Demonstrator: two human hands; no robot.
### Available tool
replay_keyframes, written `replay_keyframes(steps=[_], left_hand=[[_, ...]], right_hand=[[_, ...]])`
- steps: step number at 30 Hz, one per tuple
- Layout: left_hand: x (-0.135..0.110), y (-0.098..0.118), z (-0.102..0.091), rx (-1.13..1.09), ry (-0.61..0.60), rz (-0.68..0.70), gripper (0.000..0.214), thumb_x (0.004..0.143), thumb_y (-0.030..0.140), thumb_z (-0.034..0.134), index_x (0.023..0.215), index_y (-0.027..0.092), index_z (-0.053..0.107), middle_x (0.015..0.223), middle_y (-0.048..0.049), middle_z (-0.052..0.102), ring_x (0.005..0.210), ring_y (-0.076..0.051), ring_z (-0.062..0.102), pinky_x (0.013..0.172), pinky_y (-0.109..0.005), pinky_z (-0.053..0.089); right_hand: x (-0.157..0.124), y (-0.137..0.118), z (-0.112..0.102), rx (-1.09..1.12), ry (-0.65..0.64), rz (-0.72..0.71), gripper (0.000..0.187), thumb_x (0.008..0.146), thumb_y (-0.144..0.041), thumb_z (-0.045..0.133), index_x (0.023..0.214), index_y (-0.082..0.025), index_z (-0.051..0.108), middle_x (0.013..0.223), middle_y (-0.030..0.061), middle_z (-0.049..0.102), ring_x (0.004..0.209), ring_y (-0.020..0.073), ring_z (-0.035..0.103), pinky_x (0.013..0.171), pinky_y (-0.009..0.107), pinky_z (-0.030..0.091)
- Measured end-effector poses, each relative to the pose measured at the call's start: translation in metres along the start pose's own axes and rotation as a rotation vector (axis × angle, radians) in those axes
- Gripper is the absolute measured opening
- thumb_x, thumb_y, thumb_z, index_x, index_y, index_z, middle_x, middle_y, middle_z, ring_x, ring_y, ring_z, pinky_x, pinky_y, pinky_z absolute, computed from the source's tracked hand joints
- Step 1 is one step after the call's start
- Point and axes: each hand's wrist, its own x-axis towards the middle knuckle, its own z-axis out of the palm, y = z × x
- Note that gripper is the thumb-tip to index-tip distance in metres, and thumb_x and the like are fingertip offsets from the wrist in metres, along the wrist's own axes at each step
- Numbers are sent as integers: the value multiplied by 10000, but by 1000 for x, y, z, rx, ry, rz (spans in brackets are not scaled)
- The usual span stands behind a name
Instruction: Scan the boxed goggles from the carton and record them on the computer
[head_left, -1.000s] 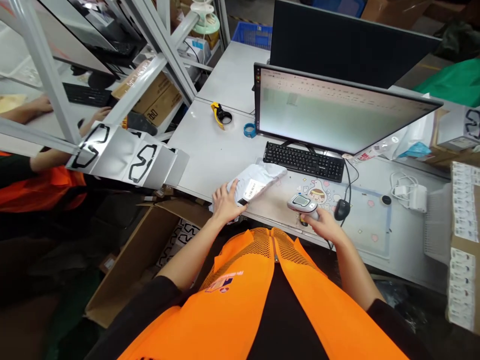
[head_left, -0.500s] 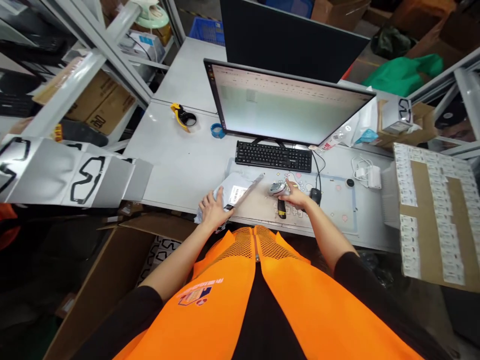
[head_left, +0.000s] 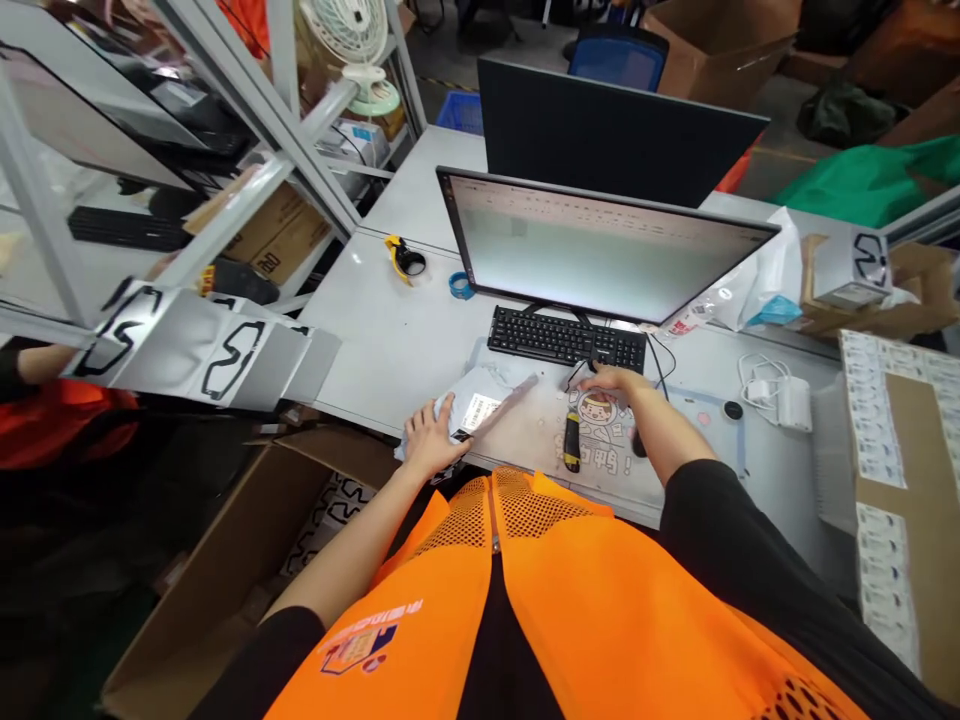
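My left hand [head_left: 431, 438] grips the near left end of a pale grey plastic mailing bag [head_left: 491, 385], thumb along its front edge. A white printed label [head_left: 477, 412] faces up on the bag. By the keyboard's number pad, my right hand [head_left: 613, 380] is closed around a grey handheld device [head_left: 577, 376], apparently a barcode scanner, partly hidden by the fingers. One fingertip reaches the keys of the black keyboard [head_left: 540, 333]. Below that hand, a yellow and black utility knife [head_left: 572, 442] lies on the printed desk mat [head_left: 652, 470].
A monitor [head_left: 607, 250] stands behind the keyboard. A tape dispenser [head_left: 406, 260] and blue tape roll [head_left: 460, 286] sit left of it. White boxes [head_left: 232, 360] line the left edge; an open carton [head_left: 225, 540] is below. A white charger [head_left: 793, 403] lies right.
My right hand has moved forward with the grey device, from beside the knife to the number pad. My left hand stays on the bag. The camera view has tilted up.
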Motion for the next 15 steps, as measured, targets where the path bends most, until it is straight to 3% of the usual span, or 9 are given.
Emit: replay_keyframes(steps=[3, 5, 7, 10, 13, 15], left_hand=[[-1, 1, -2, -6, 8, -3, 1101, 925, 649, 746, 1830, 195, 312, 1733, -267, 427, 1510, -476, 466, 1246, -560, 355], [-2, 2, -2, -11, 13, -6, 1092, 926, 647, 750, 1826, 199, 325, 1725, -263, 439, 1498, -472, 475, 1236, -555, 364], [-3, 4, -3, -19, 18, -4, 1093, 925, 650, 758, 1824, 199, 333, 1723, -265, 439, 1494, -474, 473, 1227, -555, 371], [-5, 6, -2, -37, 27, 6, 1107, 922, 653, 768, 1827, 194, 327, 1731, -268, 424, 1492, -478, 463, 1223, -559, 369], [-6, 7, -1, -49, 38, 14, 1106, 920, 642, 770, 1828, 193, 325, 1731, -262, 426, 1488, -481, 454, 1226, -561, 361], [-6, 7, 0, -53, 38, 14, 1106, 913, 630, 775, 1826, 190, 331, 1729, -260, 429, 1482, -481, 453, 1222, -561, 361]], right_hand=[[-20, 0, 1, -30, -1, -44, 1195, 890, -384, 911, 1818, -72, 225, 811, 50, 793, 734, 230, 759, 743, 320, 628], [-43, 2, 4, -53, -13, -64, 1007, 908, -359, 883, 1753, -92, 405, 756, 30, 758, 660, 207, 710, 672, 296, 591], [-74, 2, 8, -70, -12, -118, 731, 942, -381, 837, 1586, -108, 627, 702, 11, 706, 606, 181, 651, 604, 267, 536], [-128, -9, 17, -29, -7, -282, 532, 1015, -467, 725, 1452, -163, 735, 663, -18, 634, 571, 165, 601, 550, 257, 477], [-173, -38, 33, -78, 42, -443, 530, 1035, -538, 689, 1429, -188, 750, 739, 4, 699, 665, 201, 679, 645, 289, 527], [-191, -64, 47, -187, 106, -516, 464, 1025, -548, 712, 1313, -192, 786, 900, 53, 789, 830, 249, 753, 769, 323, 570]])
